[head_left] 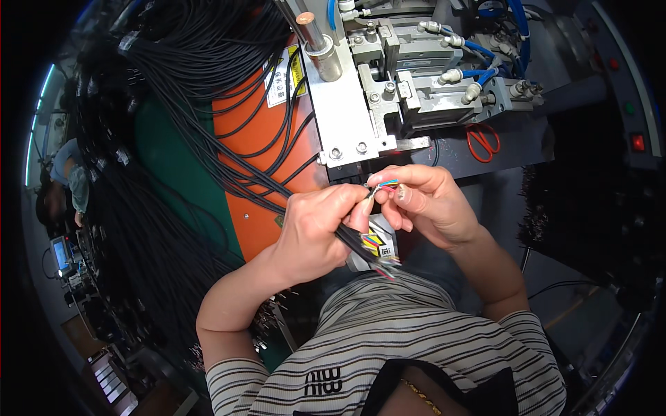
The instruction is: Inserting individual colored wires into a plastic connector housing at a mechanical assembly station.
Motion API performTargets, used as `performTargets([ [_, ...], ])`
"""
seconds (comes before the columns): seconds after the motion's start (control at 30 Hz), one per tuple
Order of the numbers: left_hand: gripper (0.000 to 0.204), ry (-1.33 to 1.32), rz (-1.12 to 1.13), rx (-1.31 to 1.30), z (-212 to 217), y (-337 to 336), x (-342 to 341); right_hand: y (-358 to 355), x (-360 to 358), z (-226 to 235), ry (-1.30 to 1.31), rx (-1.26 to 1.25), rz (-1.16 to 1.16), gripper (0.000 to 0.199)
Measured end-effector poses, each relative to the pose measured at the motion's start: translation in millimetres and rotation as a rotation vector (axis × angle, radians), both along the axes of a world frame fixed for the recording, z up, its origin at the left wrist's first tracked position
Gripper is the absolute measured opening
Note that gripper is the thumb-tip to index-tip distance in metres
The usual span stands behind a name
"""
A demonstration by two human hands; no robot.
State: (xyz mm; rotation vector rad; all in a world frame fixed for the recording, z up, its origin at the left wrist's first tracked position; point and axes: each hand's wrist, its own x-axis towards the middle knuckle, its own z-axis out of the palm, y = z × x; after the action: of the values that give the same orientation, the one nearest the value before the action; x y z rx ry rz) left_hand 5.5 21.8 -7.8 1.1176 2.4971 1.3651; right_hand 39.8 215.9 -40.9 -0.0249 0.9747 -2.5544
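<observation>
My left hand (313, 225) is closed around several black cables (352, 238), whose stripped ends fan out below it in thin coloured wires (378, 251). Between its thumb and forefinger it pinches the end of one more cable. My right hand (433, 204) is closed too, its thumb and forefinger pinching the small coloured wires (388, 184) of that cable end, blue, yellow and red among them. The two hands almost meet in front of the metal machine (409, 83). Some fingertips of my right hand curl under and are partly hidden.
Large bundles of black cable (180, 62) drape across an orange surface (243, 142) and a green one (177, 159) at left. Red-handled scissors (482, 142) lie right of the machine's plate. Blue air hoses (479, 73) run to its cylinders. Another person (69, 173) is at far left.
</observation>
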Motion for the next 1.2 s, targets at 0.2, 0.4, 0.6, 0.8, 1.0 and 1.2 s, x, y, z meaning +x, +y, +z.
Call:
performTargets([
  [0.2, 0.004, -0.361, -0.099, 0.122, 0.4, -5.2, -8.2, 3.2, -4.4, -5.3, 0.035, 0.029, 0.021, 0.021],
  [0.4, 0.004, -0.523, -0.172, 0.098, 4.0, -8.8, -13.2, 6.2, -7.1, 6.2, 0.212, 0.402, -0.066, 0.015],
  [0.6, 0.004, -0.509, -0.123, -0.082, 10.4, -6.7, -9.8, 6.7, -8.8, 0.9, 0.492, 0.721, -0.151, 0.014],
  [0.8, 0.01, -0.632, -0.165, -0.041, 14.1, -6.9, -14.7, 7.6, -7.8, -0.8, 0.387, 0.625, -0.074, 0.012],
  [1.0, 0.007, -0.486, -0.131, -0.115, 8.2, -8.5, -10.6, 13.7, -12.2, 6.1, 0.61, 0.918, -0.038, 0.011],
  [1.2, 0.008, -0.63, -0.147, -0.057, 7.1, -7.8, -12.8, 10.9, -9.2, 2.2, 0.315, 0.599, 0.005, 0.011],
])
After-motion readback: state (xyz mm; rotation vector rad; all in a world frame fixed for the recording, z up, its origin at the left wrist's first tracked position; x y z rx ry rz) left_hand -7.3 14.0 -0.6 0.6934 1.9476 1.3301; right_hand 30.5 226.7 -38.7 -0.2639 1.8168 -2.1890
